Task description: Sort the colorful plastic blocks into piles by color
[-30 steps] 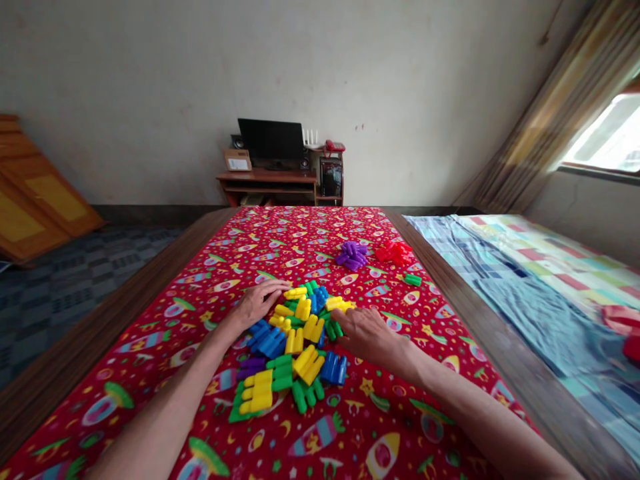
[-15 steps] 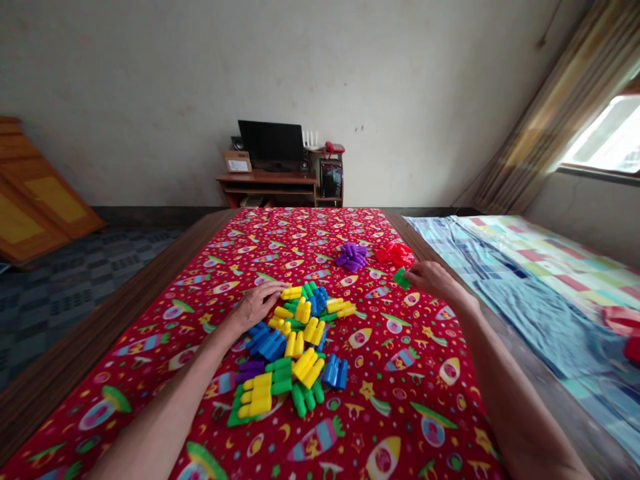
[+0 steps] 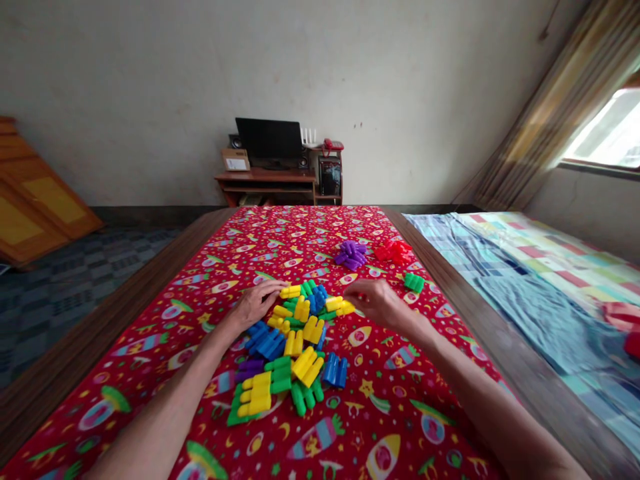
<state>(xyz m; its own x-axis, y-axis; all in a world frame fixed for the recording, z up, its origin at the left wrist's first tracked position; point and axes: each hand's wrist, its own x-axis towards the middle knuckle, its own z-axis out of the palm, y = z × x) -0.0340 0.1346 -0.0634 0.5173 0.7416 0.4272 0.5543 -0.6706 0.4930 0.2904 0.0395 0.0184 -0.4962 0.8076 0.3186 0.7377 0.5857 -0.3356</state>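
A mixed pile of yellow, green, blue and purple plastic blocks (image 3: 294, 344) lies on the red patterned cloth (image 3: 400, 413). My left hand (image 3: 257, 303) rests at the pile's upper left, fingertips by a yellow block (image 3: 291, 292); what its fingers hold, if anything, is hidden. At the pile's right edge, my right hand (image 3: 373, 298) hovers with bent fingers near a yellow block (image 3: 344, 307); its fingertips are too unclear to tell whether they touch it. A green block (image 3: 414, 283) lies alone on the right, below the purple blocks (image 3: 351, 255) and red blocks (image 3: 394, 252).
The brown table edge (image 3: 430, 247) runs along the right side of the cloth. Beyond it lies a bed with a checked cover (image 3: 550, 253). Against the wall, a desk (image 3: 267, 175) carries a monitor (image 3: 270, 141) and a red telephone (image 3: 333, 145).
My right hand has let go of the green block, which now lies on the cloth, and has moved left to the pile. My left hand has stayed in place.
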